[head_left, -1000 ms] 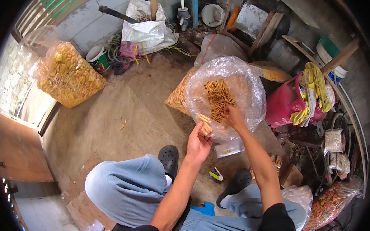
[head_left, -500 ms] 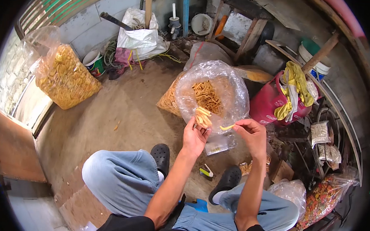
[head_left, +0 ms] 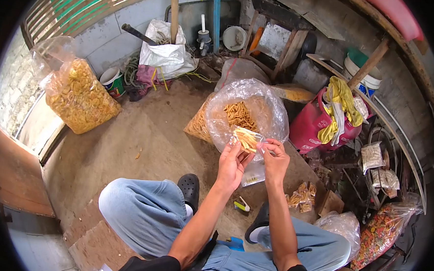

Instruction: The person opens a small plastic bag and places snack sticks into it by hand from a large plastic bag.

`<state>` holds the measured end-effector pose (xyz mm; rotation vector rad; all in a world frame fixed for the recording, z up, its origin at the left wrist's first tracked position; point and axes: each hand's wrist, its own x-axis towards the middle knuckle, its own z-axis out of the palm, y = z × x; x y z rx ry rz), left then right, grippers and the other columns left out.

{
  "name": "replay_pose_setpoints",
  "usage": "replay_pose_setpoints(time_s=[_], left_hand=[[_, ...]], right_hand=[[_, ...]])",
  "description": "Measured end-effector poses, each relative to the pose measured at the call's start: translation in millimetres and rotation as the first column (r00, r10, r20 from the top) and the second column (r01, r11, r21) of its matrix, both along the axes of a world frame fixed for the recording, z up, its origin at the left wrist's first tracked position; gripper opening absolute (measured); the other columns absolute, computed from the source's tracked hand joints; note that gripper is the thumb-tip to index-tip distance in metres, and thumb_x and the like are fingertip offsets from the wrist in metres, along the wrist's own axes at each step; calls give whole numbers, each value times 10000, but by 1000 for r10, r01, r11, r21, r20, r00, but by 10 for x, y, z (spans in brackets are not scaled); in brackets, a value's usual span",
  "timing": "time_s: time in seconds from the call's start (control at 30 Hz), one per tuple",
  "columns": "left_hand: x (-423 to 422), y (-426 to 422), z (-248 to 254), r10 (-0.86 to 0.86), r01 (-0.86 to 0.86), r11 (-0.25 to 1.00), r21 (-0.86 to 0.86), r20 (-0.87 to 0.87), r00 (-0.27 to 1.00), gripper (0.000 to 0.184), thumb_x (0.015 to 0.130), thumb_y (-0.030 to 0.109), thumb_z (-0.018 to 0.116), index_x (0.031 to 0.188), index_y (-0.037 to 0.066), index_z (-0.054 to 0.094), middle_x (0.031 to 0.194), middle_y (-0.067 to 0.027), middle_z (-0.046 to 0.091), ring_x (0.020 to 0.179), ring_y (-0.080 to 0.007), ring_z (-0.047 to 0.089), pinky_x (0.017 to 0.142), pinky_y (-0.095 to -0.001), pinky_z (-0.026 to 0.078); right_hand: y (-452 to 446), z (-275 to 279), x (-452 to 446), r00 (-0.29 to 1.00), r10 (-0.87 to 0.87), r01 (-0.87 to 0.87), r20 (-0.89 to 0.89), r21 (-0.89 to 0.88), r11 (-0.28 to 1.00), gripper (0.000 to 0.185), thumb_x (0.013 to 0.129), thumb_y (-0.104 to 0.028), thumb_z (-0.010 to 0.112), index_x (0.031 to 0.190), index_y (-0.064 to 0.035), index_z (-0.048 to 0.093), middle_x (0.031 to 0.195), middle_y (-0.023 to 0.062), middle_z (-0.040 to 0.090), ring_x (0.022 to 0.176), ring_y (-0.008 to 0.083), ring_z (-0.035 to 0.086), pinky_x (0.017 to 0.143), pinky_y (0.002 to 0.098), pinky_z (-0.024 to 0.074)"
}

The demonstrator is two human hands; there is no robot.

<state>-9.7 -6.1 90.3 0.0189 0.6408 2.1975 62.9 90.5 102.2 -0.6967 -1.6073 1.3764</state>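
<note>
A small clear plastic bag (head_left: 247, 138) of pale yellow snack sticks is held up between both hands. My left hand (head_left: 231, 166) is closed around its left and lower side. The fingers of my right hand (head_left: 275, 160) pinch the bag's right edge. Just beyond them stands a large open plastic bag (head_left: 277, 111) with many brown snack sticks (head_left: 239, 114) inside. Below the hands lie some flat clear plastic bags (head_left: 252, 175). A green stapler (head_left: 242, 204) rests on the floor between my feet, and several small filled snack packets (head_left: 302, 197) lie right of it.
At the left leans a big bag of yellow round snacks (head_left: 84, 96). A pink-red tub (head_left: 308, 123) draped with yellow cloth (head_left: 344, 98) stands to the right. Near my right knee is a bag of colourful snacks (head_left: 381, 235). A white sack (head_left: 167, 59) stands by the back wall.
My right hand has moved left, from holding a single yellow stick apart to gripping the small bag's edge. The single stick is no longer seen separately. The view has shifted slightly.
</note>
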Motion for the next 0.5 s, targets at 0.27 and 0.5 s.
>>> replay_pose_setpoints(time_s=[0.27,0.5], left_hand=[[34,12,3,1,-3,1000,-23,-74,997,271,953,123,508,1208,61,441,1076,-109,624,932,-182,646,830,-316,559],[68,33,34,7,-12,999,-40,-104,995,273,944,118,526,1191,32,446,1064,-119,632,925,-191,651,823,-319,557]], right_hand=[[-35,76,15,997,-27,25,70,37,999,87,775,-83,736,823,-12,724,973,77,627,867,119,578,699,232,447],[40,25,31,995,26,-24,94,-23,999,109,791,-58,710,840,39,700,932,89,657,829,127,591,735,260,463]])
